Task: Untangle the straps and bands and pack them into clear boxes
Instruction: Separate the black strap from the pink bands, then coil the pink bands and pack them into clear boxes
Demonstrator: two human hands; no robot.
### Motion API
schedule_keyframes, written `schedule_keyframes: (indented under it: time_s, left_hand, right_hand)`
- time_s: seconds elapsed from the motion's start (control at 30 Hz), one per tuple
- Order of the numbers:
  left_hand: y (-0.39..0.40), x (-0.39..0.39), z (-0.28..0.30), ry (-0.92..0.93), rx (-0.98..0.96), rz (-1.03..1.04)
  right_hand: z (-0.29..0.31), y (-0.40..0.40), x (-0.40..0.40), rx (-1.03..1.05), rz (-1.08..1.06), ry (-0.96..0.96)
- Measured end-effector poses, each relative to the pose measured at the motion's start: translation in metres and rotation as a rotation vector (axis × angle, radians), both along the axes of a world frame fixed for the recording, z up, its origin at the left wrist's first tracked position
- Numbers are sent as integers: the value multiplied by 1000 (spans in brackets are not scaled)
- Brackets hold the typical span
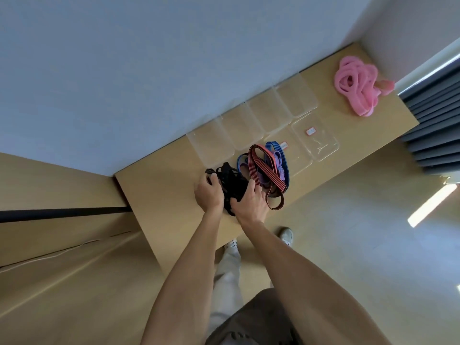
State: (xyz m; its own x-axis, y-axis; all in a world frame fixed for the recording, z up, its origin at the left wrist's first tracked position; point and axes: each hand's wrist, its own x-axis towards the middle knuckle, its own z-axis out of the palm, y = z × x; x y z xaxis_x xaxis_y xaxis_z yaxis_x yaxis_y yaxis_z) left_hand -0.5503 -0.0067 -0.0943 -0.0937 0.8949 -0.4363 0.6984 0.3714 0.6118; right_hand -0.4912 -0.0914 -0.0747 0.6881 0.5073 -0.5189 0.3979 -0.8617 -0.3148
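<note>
Floor: pale wood boards (62,282) fill the left side of the view, with a thin white cable (49,255) running across them.
Table: a light wooden top (159,195) stands against the grey-white wall (124,70) and stretches away to the right.
Left hand: it (207,194) is curled round the left part of the black strap bundle, knuckles up, at the near edge of the table.
Black straps: a dark tangle (230,183) lies between the two hands, part of it hanging over the table edge.
Right hand: it (250,201) grips the right part of the same black tangle, fingers bent into it; the two hands are close together with only the bundle between them.
Striped bands: a red band with black stripes (263,168) loops over a purple band (276,160) and a blue striped band (276,149), all knotted together just right of the black straps and touching them.
Clear boxes: four open boxes (249,125) stand in a row along the wall, behind the tangle.
Lids: two flat clear pieces with small red-edged labels (316,140) lie in front of the boxes; the bands overlap the nearer one.
Pink strap: a loose pink coil (356,83) lies well apart at the far right end of the table.
Curtain: dark grey pleats (433,125) hang past that end.
Legs: pale trousers (227,277) and light shoes show below the table edge.
</note>
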Motion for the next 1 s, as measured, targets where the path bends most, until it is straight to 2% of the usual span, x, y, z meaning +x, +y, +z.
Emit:
schedule_keyframes:
  time_s: [0.2,0.43,0.57,0.7,0.87,1.0]
  left_hand:
    - [-8,-5,13,46,44,-37]
    - [-30,42,55,-61,138,-136]
    - [-39,113,90,-86,170,-282]
    - [-54,207,124,-81,198,-438]
    - [-72,322,172,-213,382,-414]
    - [-84,382,199,-287,560,-463]
  right_hand:
    - [11,-7,3,56,48,4]
    - [49,-21,54,214,-90,62]
    - [78,-35,126,260,-267,98]
    - [108,-52,220,320,-347,65]
    - [156,-68,338,495,-225,-70]
    - [185,-80,412,572,-59,-203]
